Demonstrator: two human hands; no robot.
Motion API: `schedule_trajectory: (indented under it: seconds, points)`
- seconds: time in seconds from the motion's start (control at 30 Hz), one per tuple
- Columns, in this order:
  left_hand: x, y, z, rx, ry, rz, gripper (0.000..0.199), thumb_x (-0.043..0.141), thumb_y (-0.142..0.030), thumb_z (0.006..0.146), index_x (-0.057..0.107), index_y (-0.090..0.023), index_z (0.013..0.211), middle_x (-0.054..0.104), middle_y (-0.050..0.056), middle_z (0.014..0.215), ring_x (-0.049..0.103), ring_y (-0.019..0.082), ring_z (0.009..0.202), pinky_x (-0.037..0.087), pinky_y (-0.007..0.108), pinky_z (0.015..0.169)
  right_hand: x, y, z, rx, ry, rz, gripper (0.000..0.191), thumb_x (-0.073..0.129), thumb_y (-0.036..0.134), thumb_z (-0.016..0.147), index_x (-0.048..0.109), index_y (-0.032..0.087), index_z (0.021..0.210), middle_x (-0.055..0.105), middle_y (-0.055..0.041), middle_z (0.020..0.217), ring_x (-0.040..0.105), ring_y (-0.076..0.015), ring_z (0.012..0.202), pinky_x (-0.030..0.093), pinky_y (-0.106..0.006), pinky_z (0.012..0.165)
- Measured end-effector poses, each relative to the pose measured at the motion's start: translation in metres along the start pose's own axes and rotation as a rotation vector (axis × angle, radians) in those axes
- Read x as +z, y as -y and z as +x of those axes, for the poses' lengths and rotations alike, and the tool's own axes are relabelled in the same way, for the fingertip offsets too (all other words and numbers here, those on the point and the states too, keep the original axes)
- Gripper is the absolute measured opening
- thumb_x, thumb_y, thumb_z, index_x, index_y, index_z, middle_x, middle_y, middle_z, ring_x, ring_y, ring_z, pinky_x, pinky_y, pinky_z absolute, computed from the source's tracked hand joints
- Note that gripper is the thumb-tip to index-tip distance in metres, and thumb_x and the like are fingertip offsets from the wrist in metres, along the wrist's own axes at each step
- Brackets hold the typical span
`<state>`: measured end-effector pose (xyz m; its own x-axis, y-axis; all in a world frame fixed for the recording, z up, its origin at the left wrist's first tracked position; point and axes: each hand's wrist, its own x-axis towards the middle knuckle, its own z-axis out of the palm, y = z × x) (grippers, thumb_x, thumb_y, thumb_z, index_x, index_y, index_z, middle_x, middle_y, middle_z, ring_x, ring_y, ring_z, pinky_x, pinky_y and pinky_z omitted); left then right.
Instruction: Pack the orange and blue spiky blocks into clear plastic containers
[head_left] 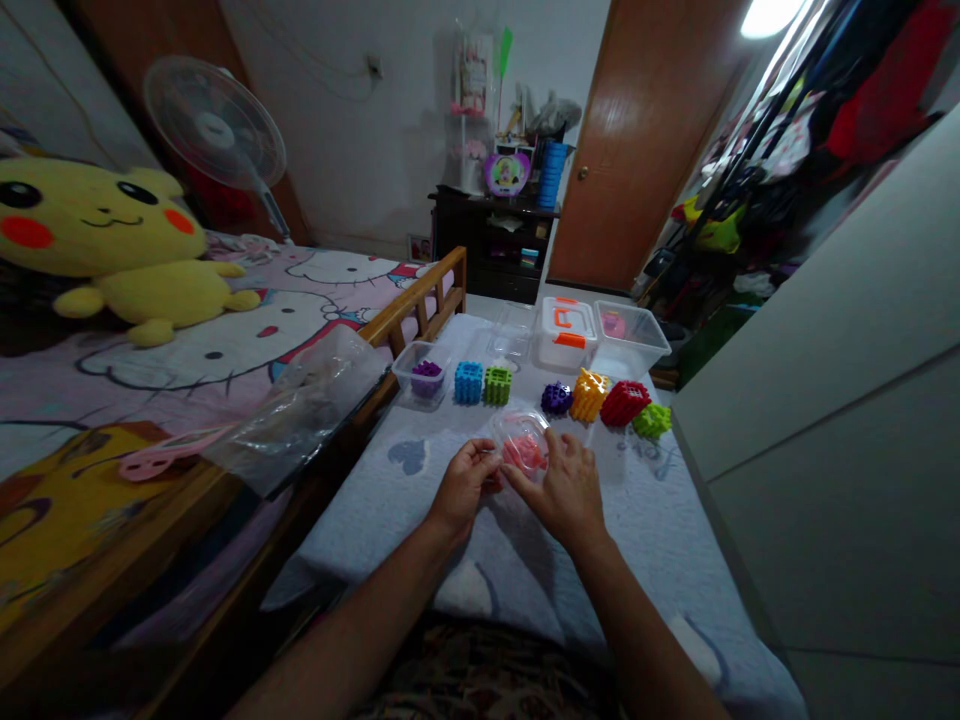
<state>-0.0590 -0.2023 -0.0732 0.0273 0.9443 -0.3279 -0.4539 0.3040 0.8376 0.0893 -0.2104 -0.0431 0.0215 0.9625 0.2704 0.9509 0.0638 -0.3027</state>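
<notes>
Between my hands is a small clear plastic container (520, 426) with pinkish-red pieces (525, 452) inside. My left hand (466, 486) grips its left side, fingers curled. My right hand (564, 488) is closed around the right side, thumb across the near edge. Beyond it on the cloth stand a blue block (469, 383) and a green block (497, 385). Farther right sit a dark purple piece (556, 398), a yellow block (589, 394), a red block (625, 403) and a lime green piece (652, 421). A clear tub (420, 374) at the left holds a purple piece (427, 378).
Behind the blocks are a white box with orange clips (566, 335), an open clear bin (634, 338) with something pink inside, and a clear lid (512, 330). A wooden bed rail (401, 325) borders the left side, with a plastic bag (300, 410). A pale cabinet (832, 430) stands right.
</notes>
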Motion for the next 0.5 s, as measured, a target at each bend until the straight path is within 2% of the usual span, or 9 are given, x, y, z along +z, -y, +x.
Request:
schedule_trajectory:
  seconds: [0.13,0.27,0.4,0.5]
  points:
    - [-0.001,0.000,-0.001,0.013,-0.032,0.012,0.037,0.071,-0.038,0.070,0.056,-0.020,0.098,0.059,-0.005,0.072,0.056,0.010,0.062,0.048,0.021,0.059,-0.001,-0.002,-0.005,-0.048,0.005,0.046,0.063,0.057,0.062,0.086,0.059,0.014,0.127,0.062,-0.0189,0.119,0.056,-0.0342,0.111,0.044,-0.048,0.096]
    - [-0.002,0.001,0.001,0.131,-0.061,0.184,0.039,0.065,-0.047,0.078,0.057,-0.019,0.103,0.055,-0.006,0.068,0.052,0.010,0.056,0.043,0.021,0.055,0.001,-0.009,-0.007,-0.085,-0.009,0.111,0.049,0.058,0.050,0.088,0.061,0.015,0.123,0.062,-0.0171,0.116,0.057,-0.0330,0.111,0.046,-0.047,0.095]
    - [-0.007,0.005,0.009,0.223,-0.054,0.370,0.041,0.062,-0.045,0.082,0.056,-0.017,0.110,0.055,-0.005,0.069,0.051,0.011,0.054,0.040,0.023,0.052,0.007,-0.021,-0.006,-0.074,-0.039,0.257,0.041,0.057,0.041,0.089,0.061,0.016,0.122,0.062,-0.0157,0.116,0.058,-0.0310,0.113,0.047,-0.048,0.099]
    - [-0.012,0.007,0.016,0.269,-0.057,0.490,0.040,0.059,-0.041,0.085,0.056,-0.016,0.116,0.059,-0.002,0.075,0.054,0.012,0.058,0.041,0.024,0.055,0.013,-0.029,-0.004,-0.031,-0.018,0.386,0.035,0.056,0.039,0.088,0.062,0.017,0.115,0.061,-0.0153,0.115,0.059,-0.0290,0.109,0.051,-0.045,0.092]
